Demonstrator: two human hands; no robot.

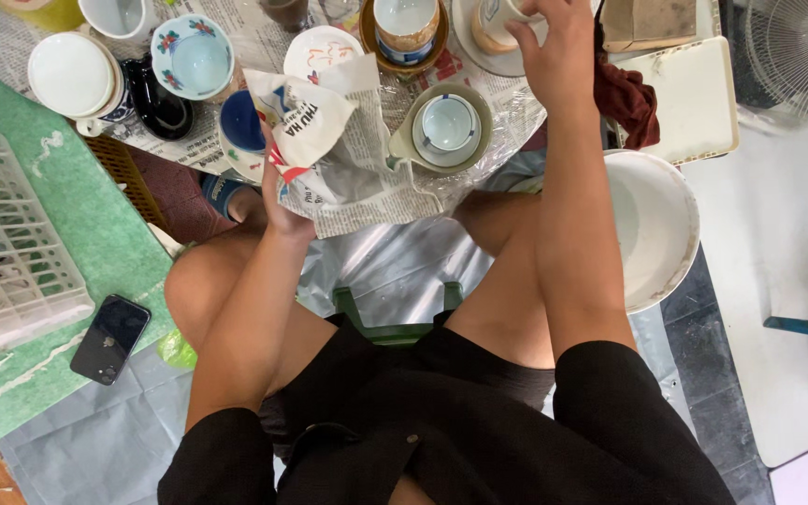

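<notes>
My left hand (282, 201) holds up a sheet of newspaper (357, 159) wrapped around a white printed dish (303, 117); the paper hides most of the hand. My right hand (554, 47) reaches far forward and rests its fingers on a white cup (493, 23) standing on a white plate at the top. Between the hands stand a pale green cup with a small bowl inside (446, 126), a white saucer with a red pattern (322, 51) and a blue-and-white cup on a brown saucer (406, 28).
More crockery lies on newspaper at the top left: a flowered bowl (194, 56), a white mug (72, 79), a blue cup (240, 122). A white basin (656, 224) sits right, a white tray (694, 98) behind it, a basket (7, 243) and phone (111, 339) left.
</notes>
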